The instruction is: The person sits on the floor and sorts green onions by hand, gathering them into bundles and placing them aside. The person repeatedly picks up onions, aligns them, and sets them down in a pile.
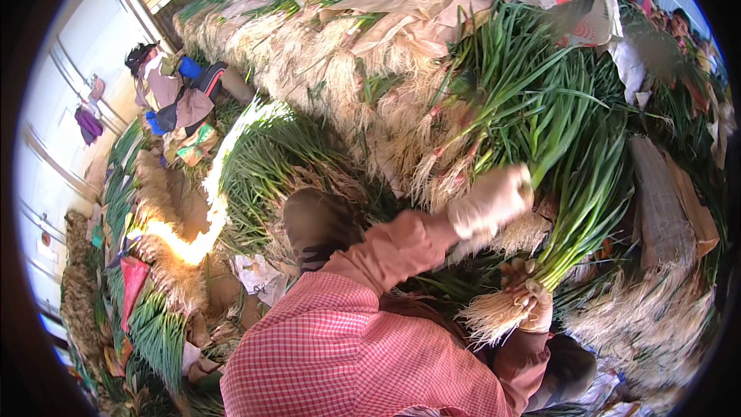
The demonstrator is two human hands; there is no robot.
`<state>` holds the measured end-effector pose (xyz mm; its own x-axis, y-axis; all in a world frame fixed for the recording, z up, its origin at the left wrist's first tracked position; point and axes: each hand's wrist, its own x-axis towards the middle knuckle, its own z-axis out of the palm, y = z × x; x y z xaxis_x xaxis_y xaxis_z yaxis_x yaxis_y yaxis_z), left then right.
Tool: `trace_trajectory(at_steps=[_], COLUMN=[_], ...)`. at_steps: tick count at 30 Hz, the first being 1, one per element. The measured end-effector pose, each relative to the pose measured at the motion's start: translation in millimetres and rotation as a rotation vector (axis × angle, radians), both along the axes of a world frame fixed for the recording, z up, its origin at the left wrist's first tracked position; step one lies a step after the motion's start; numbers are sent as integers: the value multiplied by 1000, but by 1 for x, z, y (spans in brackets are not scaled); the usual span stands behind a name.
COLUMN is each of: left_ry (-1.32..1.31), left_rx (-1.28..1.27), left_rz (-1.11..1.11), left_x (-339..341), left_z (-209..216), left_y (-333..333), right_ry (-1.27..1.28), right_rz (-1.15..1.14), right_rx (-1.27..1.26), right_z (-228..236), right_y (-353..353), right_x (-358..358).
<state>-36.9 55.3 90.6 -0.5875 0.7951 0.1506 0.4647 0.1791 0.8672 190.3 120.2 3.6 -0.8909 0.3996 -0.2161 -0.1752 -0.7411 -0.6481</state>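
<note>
Green onion bunch (580,238): held in right hand (539,310), clasped firmly just beside pale roots (492,316). Long axis running from roots at near left to leaves (606,166) at far right. Left hand (492,202): farther and left of bunch, blurred before heaped green onions (532,85); cannot tell whether gripping anything. Right hand nearer, in contact.

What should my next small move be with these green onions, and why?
I'd probably bring your left hand across to steady the leafy part of the green onion bunch. Your right hand is closed around it near the pale roots, while the leaves above spread loosely. The left hand is blurred, so I can't tell whether it holds anything.
</note>
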Motion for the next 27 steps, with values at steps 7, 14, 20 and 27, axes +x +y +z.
trace_trajectory(at_steps=[7,14,20,27], left_ry=[315,-713,-119,-370], left_rx=[169,233,-470,465], left_rz=[219,13,-734,-372], left_x=[64,50,48,20], left_z=[-64,-120,-120,-55], left_y=[7,27,-4,-29], right_ry=[-141,-31,240,-130], right_rz=[-132,-33,115,238], right_rx=[-43,-32,-45,88], right_z=[11,13,5,-20], right_y=[-21,-23,-18,6], right_x=[-10,0,-2,-3])
